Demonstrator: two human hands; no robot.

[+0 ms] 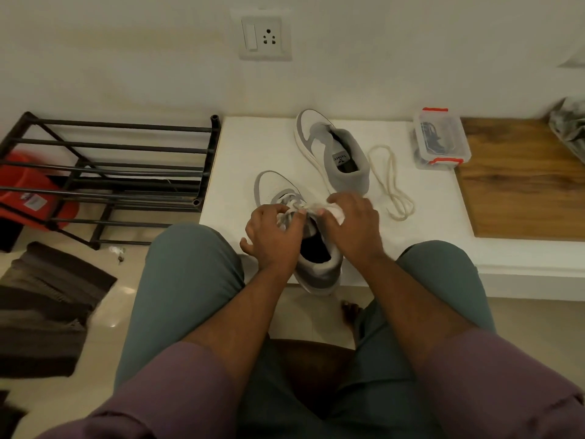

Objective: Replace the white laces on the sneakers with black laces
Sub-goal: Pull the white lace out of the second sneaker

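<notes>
Both hands work at the near sneaker point(316, 267), which lies at the front edge of the white surface point(247, 147), its heel overhanging toward the person's knees. The left hand point(275, 236) pinches the white lace point(292, 205) at the eyelets; the right hand point(354, 226) is curled round lace or tongue on the opposite side, which of the two cannot be told because of blur.

The far sneaker point(332, 153) stands unlaced further back, and a loose white lace point(392, 182) lies just beside it. A clear box point(440, 139) with red clips sits near the back right and appears to hold the black laces.

Risks noted:
- The near sneaker is poorly supported; a hard pull on the lace could drag it off the surface onto the floor.
- Pulling both sides at once may jam the lace in the eyelets rather than free it.
- The loose lace lies near the right forearm and could be swept away.
</notes>
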